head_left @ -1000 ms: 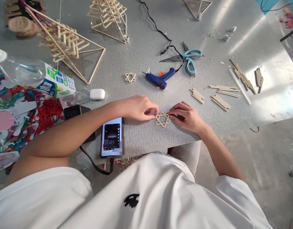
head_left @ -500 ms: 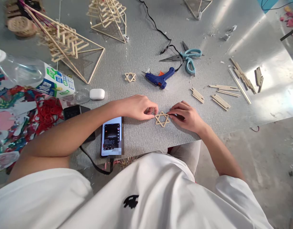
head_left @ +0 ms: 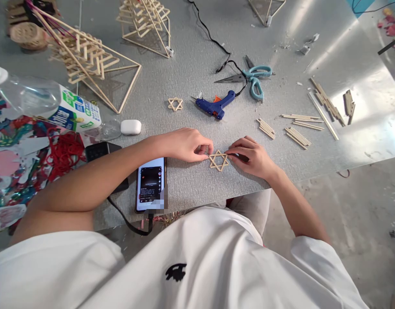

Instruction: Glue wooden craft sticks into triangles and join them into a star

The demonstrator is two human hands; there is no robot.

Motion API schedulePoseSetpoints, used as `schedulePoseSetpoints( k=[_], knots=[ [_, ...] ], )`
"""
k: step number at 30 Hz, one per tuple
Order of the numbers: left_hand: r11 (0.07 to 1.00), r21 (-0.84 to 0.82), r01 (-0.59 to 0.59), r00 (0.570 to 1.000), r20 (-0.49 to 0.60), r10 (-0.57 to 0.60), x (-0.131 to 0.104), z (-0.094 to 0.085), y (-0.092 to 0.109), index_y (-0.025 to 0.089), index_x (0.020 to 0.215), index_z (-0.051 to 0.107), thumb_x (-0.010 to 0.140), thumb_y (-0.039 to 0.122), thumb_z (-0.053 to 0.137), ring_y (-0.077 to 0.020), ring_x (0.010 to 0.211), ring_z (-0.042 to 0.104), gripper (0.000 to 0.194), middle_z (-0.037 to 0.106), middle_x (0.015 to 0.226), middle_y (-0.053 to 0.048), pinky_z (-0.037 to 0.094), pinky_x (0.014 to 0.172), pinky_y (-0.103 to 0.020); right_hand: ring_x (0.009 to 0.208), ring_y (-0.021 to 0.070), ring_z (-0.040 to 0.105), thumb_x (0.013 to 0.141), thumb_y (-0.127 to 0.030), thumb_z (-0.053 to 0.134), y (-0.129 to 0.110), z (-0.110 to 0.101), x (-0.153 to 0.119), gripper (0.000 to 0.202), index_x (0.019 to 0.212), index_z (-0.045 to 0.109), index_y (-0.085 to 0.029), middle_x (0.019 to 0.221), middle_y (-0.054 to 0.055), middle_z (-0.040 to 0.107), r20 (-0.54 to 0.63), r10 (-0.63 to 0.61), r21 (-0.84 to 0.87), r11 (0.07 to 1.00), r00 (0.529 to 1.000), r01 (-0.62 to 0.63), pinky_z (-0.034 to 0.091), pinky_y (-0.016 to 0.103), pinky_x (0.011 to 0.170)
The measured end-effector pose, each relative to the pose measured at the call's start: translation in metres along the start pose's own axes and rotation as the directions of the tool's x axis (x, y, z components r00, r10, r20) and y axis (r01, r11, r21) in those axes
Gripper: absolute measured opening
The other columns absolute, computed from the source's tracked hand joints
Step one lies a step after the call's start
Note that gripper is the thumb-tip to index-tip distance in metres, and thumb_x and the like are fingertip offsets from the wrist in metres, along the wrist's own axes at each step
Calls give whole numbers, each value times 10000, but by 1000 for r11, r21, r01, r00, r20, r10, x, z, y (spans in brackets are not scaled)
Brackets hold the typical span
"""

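A six-pointed star of thin wooden sticks [head_left: 219,168] lies flat on the grey table between my hands. My left hand [head_left: 189,145] pinches its upper left point with thumb and forefinger, the other fingers curled. On the opposite side, my right hand [head_left: 252,156] grips the upper right point between thumb and fingertips. Farther back lies a smaller stick star [head_left: 175,104], apart from both hands. Beside it rests a blue glue gun [head_left: 213,107] with an orange trigger, its black cord running back over the table.
Blue-handled scissors [head_left: 257,75] lie behind the glue gun. Cut sticks [head_left: 297,137] sit in small bundles at right. A phone [head_left: 150,184], a white earbud case [head_left: 131,127] and a plastic bottle [head_left: 49,103] are at left. Stick frames [head_left: 94,64] stand at the back left.
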State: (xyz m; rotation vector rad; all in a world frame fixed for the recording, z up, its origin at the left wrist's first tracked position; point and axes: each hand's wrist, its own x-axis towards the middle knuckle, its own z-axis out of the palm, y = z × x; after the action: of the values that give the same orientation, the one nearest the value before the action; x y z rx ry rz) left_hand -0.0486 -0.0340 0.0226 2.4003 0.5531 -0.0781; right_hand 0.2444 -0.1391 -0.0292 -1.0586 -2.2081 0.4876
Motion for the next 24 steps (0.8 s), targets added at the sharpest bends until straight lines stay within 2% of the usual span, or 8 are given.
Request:
schedulePoseSetpoints(
  k=[24],
  knots=[
    [1000,19,25,1000,9,-25,0,-1,3,244,1088,818,977,205,802,-111,676,668,119,777,804,68,367,677,-256,994,250,726,1102,-275,705,1,1,0,178,1175,866,-252,1119,101,814,-17,-23,-6,1000,1000,23,653,436,887]
  ],
)
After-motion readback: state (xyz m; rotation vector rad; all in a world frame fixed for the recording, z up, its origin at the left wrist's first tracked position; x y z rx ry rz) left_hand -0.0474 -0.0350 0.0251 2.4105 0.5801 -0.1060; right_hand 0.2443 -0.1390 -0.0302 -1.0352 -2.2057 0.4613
